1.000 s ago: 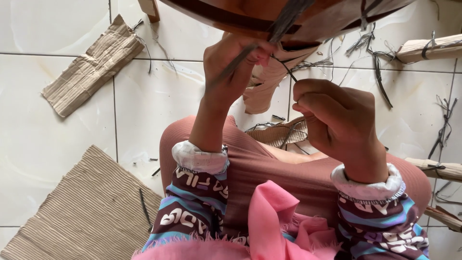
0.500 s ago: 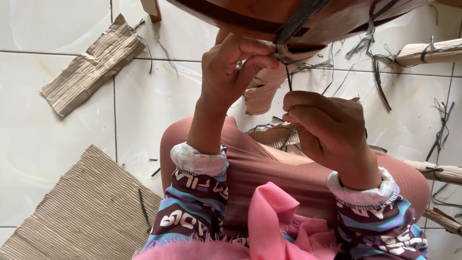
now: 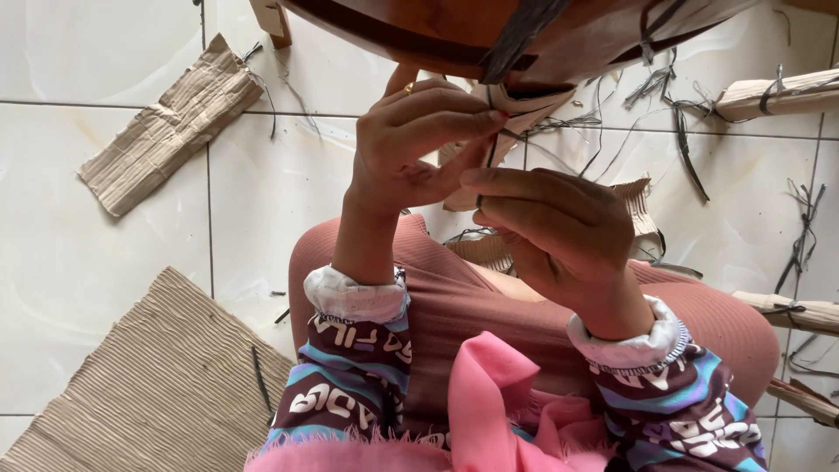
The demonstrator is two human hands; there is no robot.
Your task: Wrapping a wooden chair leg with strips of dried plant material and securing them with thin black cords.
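The left hand (image 3: 419, 140) pinches a thin dark strip (image 3: 494, 149) under the brown wooden piece (image 3: 454, 35). The right hand (image 3: 559, 232) is curled shut just below it.

pink scarf (image 3: 489, 402), white floor tiles (image 3: 105, 253), brown cardboard (image 3: 166, 131)

home floor used as a craft or packing spot, glossy white ceramic floor tiles (image 3: 114, 288), torn brown corrugated cardboard pieces (image 3: 162, 131), cut dark plastic strap scraps (image 3: 677, 131), cardboard-wrapped wooden legs (image 3: 778, 92), curved brown wooden furniture edge (image 3: 419, 35)

Thin dark strip (image 3: 492, 150) pinched beneath wooden rim (image 3: 411, 39).
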